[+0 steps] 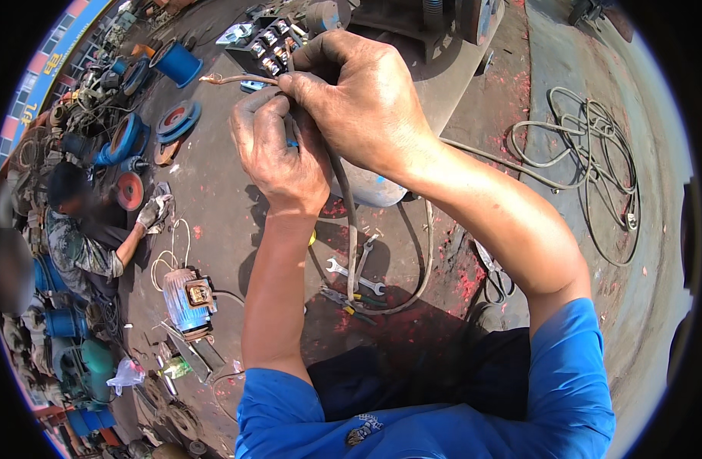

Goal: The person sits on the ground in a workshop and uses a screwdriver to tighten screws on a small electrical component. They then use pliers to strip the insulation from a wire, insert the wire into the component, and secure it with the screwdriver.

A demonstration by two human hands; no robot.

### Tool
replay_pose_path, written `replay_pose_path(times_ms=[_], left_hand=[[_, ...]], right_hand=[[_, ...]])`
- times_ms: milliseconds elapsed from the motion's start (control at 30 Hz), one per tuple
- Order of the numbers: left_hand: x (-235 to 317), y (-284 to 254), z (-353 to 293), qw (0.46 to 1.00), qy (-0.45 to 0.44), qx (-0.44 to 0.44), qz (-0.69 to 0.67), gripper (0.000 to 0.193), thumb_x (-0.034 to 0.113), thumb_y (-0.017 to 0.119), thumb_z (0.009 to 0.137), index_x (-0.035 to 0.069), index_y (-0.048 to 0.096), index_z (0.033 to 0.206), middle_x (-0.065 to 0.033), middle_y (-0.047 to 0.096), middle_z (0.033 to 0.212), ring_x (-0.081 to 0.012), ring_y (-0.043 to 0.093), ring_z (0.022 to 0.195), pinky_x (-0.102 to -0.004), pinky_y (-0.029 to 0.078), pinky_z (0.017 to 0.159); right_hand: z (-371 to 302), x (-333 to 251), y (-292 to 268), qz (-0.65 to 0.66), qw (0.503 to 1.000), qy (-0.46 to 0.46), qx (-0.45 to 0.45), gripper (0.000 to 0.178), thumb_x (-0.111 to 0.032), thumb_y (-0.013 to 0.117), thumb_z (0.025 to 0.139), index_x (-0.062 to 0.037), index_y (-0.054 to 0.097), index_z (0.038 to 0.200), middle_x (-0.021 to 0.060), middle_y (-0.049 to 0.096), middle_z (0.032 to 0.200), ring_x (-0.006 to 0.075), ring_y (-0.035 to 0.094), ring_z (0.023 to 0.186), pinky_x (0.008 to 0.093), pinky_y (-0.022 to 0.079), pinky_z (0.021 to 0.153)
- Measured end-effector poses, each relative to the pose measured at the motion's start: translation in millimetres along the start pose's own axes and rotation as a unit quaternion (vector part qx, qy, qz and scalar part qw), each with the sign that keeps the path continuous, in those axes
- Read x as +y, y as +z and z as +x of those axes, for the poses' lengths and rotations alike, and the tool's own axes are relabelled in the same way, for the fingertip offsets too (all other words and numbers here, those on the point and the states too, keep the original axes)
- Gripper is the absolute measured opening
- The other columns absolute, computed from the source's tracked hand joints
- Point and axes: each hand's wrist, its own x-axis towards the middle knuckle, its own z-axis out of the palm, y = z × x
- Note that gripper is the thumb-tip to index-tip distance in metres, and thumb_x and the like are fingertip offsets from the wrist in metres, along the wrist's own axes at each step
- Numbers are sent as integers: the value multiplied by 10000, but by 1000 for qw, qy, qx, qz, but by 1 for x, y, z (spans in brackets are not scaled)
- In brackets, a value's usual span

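Note:
Both hands are raised close together, gripping an electrical cable (351, 229). My left hand (278, 157) curls its fingers around it. Above, my right hand (374, 107) pinches a thin brown wire (251, 79) at the cable's end between thumb and forefinger. Bare, frayed copper shows at the wire's tip, which points left. Just beyond my fingers is a black terminal block (268, 47) with shiny metal screws. From my hands the cable hangs down and loops along the ground. My fingers partly hide the gripped stretch.
Wrenches (356, 276) and pliers (339, 297) lie below my hands, with scissors (495, 271) farther right. A coiled cable (588, 145) lies on the right. Left stand a small electric motor (187, 298) and a blue spool (176, 63). A person (83, 237) sits at far left.

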Motion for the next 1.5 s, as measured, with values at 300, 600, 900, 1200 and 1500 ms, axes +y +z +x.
replay_pose_path(times_ms=[300, 600, 900, 1200, 1500], left_hand=[[8, -8, 5, 999, -17, -31, -25, 158, -57, 747, 857, -8, 696, 999, -103, 681, 1025, -250, 650, 952, -358, 508, 905], [11, -4, 8, 999, -1, -34, -14, 188, -63, 783, 821, -3, 694, 975, -101, 670, 1018, -246, 643, 938, -355, 505, 891], [8, -4, 6, 999, -29, -40, -23, 277, -75, 798, 765, 7, 680, 1002, -123, 636, 1057, -281, 629, 964, -378, 534, 813], [12, -1, 5, 999, -47, -8, -9, 130, 55, 812, 888, 12, 722, 971, -59, 650, 959, -173, 600, 863, -300, 489, 759], [14, -4, 6, 998, -33, -56, -8, 264, 0, 798, 827, -11, 660, 1052, -145, 592, 1077, -290, 617, 994, -400, 529, 862]], right_hand=[[7, 7, -5, -85, 996, -5, -20, 189, -128, 726, 875, 19, 756, 990, 200, 731, 809, 258, 734, 720, 369, 567, 680], [9, 10, -6, -133, 990, -40, -25, 189, -135, 769, 835, 2, 756, 965, 219, 721, 827, 344, 738, 757, 400, 573, 697], [15, 7, -5, -120, 992, -22, -35, 181, -132, 747, 832, 17, 744, 935, 224, 704, 765, 353, 730, 718, 416, 572, 690], [12, 8, -3, -95, 995, -21, -17, 165, -136, 732, 841, 14, 739, 910, 233, 711, 792, 376, 726, 757, 442, 574, 719], [8, 9, -1, -76, 997, -30, 8, 143, -142, 700, 838, 1, 712, 840, 235, 707, 804, 422, 712, 825, 507, 574, 767]])
